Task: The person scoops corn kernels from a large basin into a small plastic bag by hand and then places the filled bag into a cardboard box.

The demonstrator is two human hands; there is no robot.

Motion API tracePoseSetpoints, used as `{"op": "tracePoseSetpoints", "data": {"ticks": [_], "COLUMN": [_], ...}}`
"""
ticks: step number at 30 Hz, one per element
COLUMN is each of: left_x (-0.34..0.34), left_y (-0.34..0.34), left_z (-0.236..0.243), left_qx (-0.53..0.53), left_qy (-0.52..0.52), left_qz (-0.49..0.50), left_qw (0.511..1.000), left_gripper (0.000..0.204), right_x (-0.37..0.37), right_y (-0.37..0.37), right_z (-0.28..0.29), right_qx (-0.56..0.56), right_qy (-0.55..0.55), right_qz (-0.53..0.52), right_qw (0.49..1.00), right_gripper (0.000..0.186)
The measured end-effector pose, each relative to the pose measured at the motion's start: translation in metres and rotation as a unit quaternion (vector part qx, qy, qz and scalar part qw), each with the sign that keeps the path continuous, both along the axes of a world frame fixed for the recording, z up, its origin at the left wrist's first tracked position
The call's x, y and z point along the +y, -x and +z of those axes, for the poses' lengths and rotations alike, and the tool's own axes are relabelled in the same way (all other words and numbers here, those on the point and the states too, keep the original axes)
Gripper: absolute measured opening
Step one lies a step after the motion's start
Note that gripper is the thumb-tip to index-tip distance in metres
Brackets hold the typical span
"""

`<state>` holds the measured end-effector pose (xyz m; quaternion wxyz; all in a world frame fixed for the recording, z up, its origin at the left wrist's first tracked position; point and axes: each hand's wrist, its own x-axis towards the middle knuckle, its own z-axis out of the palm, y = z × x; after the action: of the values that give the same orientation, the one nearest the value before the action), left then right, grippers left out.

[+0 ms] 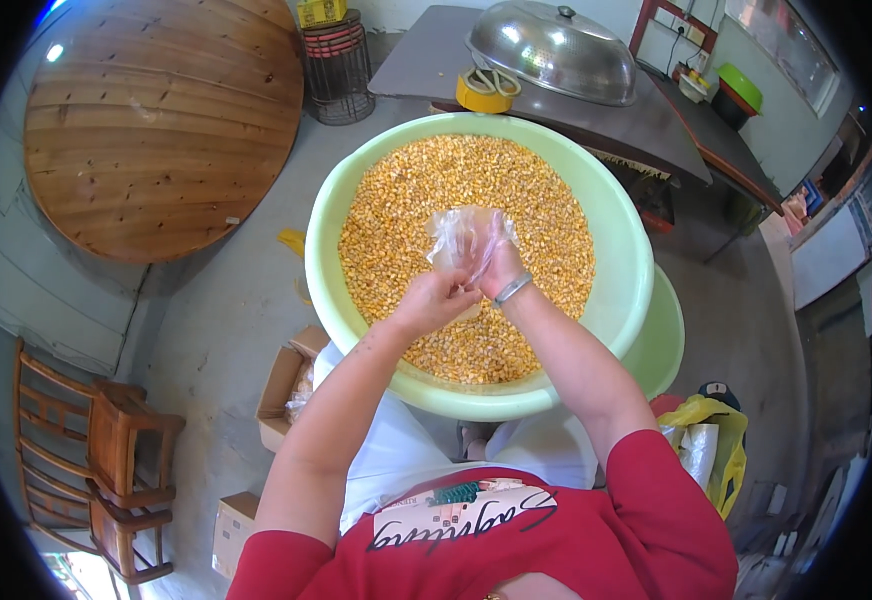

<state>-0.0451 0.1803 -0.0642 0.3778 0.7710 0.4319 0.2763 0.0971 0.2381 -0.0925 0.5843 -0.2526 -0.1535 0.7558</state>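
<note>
A large pale green plastic tub point(321, 265) holds a wide bed of yellow corn kernels point(466, 170). Over the kernels is a clear, crumpled plastic bag point(461, 235). My right hand point(499, 268), with a silver bangle at the wrist, grips the bag, its fingers partly hidden behind or inside the plastic. My left hand point(441, 298) is closed at the bag's lower left edge, fingertips pinching it.
Behind the tub are a grey table point(416, 60), steel dome lid point(551, 65) and yellow tape roll point(486, 95). A round wooden tabletop point(161, 120), stacked chairs point(131, 440) and cardboard box point(281, 395) are left; a green basin point(656, 340) and yellow bag point(726, 470) right.
</note>
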Motion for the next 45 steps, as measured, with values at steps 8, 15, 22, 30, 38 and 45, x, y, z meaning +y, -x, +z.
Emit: {"op": "tracePoseSetpoints", "data": {"ticks": [8, 15, 22, 30, 38, 45], "left_x": [-0.002, -0.001, -0.009, 0.002, 0.017, 0.02], "left_y": [0.001, -0.004, 0.001, 0.01, 0.02, 0.015], "left_z": [0.0, -0.003, 0.003, -0.017, -0.022, -0.015], "left_qx": [-0.03, -0.127, -0.035, 0.196, -0.292, -0.276], "left_qy": [-0.032, 0.014, -0.009, -0.001, 0.339, 0.353], "left_qz": [-0.003, -0.017, -0.06, 0.208, 0.291, 0.214], "left_qw": [0.999, 0.992, 0.998, 0.958, 0.846, 0.868], "left_gripper": [0.013, 0.011, 0.013, 0.01, 0.012, 0.012], "right_x": [0.003, 0.03, -0.003, -0.018, -0.035, -0.031], "right_y": [-0.005, -0.013, 0.008, -0.01, 0.018, 0.004], "right_z": [-0.002, -0.049, 0.027, 0.042, 0.081, 0.03], "right_qx": [-0.176, -0.261, -0.886, -0.92, -0.86, -0.864], "right_qy": [-0.175, -0.104, -0.128, -0.203, -0.162, -0.233], "right_qz": [-0.004, 0.126, 0.035, 0.006, 0.357, 0.211], "right_qw": [0.969, 0.951, 0.445, 0.335, 0.327, 0.393], "right_gripper": [0.024, 0.019, 0.045, 0.06, 0.059, 0.051]}}
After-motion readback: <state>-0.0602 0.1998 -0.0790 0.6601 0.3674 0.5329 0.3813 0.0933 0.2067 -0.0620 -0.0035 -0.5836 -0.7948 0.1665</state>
